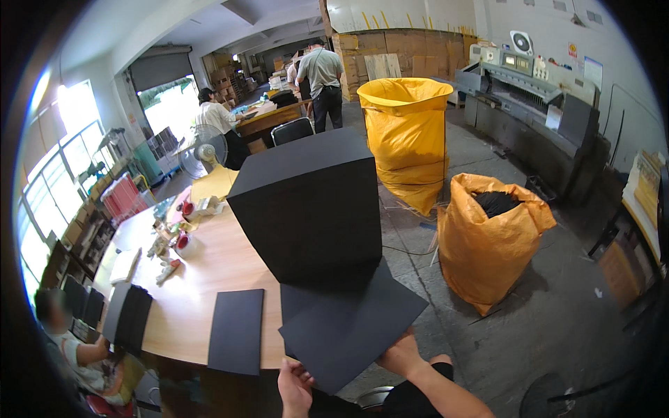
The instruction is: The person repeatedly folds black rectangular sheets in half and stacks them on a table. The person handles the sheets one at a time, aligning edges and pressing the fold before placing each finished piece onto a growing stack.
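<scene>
A black card sheet (355, 327) lies at an angle over the table's front edge, its near corner jutting toward me. My right hand (403, 357) grips its right edge, fingers hidden beneath it. My left hand (296, 384) is at its near left edge, palm up, fingers loosely curled and slightly apart, with nothing visible in them. Behind the sheet rises a tall stack of black card (310, 209). Left of the sheet, a smaller black sheet (237, 331) rests flat on the wooden table (188, 306).
Another black stack (129, 317) stands at the table's left, with a seated person's hand beside it. Tape rolls (183, 242) and small items lie farther back. Two yellow-orange sacks, one tall (408, 139) and one lower (488, 244), stand on the floor at right. A fan (205, 152) and people are beyond.
</scene>
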Available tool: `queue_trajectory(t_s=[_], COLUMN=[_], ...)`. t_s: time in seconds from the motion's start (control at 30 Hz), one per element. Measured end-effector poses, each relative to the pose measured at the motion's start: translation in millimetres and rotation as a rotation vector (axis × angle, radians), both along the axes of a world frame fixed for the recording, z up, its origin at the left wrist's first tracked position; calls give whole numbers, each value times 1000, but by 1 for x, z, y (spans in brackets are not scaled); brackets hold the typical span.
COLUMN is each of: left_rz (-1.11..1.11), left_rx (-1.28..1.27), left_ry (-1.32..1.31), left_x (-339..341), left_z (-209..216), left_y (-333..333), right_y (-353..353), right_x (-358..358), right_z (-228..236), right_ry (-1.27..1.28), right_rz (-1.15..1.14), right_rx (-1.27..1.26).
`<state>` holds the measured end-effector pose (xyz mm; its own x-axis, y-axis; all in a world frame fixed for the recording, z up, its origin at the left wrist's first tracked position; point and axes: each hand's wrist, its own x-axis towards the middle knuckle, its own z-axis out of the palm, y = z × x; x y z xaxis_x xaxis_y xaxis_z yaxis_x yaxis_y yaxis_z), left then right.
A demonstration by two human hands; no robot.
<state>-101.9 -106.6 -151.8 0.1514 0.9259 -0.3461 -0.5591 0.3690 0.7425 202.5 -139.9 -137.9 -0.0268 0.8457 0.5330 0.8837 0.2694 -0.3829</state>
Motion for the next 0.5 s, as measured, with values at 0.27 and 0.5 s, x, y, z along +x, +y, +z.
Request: queue_trajectory(t_s=[0.27, 0.5], left_rz=[-22, 319], left_rx=[65, 283], left_ry=[171, 100], left_x=[-28, -149], left_z=[61, 24], left_y=[-17, 7], right_y=[1, 0], right_x=[-7, -15], right_z=[32, 37], right_ry=[-115, -145], right_rz=[19, -53], right_rx=[23, 59])
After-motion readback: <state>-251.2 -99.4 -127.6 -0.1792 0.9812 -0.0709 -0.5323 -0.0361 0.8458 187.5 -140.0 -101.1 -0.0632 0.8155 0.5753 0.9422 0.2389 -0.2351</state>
